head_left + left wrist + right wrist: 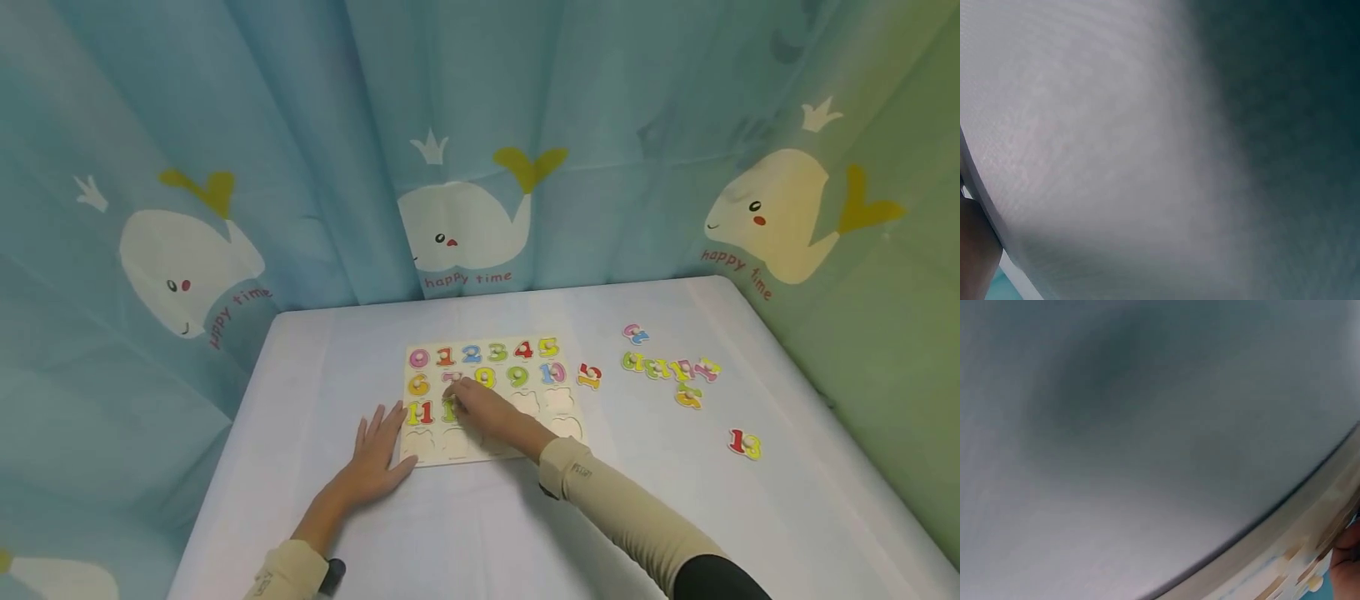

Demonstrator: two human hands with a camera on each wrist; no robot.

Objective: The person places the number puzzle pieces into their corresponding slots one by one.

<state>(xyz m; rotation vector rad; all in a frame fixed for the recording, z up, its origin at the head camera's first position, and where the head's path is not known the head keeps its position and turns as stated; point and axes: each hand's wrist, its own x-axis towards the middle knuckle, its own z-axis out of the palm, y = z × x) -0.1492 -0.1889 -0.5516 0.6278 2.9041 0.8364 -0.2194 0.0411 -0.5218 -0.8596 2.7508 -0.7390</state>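
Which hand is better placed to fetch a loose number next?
Probably the right hand: the loose numbers lie right of the board, on its side, while the left hand rests at the board's left edge, farther away.

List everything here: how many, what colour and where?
Table: one, white, centre
Curtain: count unclear, blue-green, behind the table
Whale pictures: four, one cut off, white with yellow tails, on the curtain
Puzzle board: one, pale, on the table
Fitted numbers: thirteen visible, multicoloured, in the board
Loose numbers: eight, multicoloured, right of the board
Sleeves: two, beige, at the bottom
Black cloth: one, black, bottom right
Wrist gadgets: two, dark, by the sleeves
Left grip: one hand, at the board's left edge
Right grip: one hand, over the board
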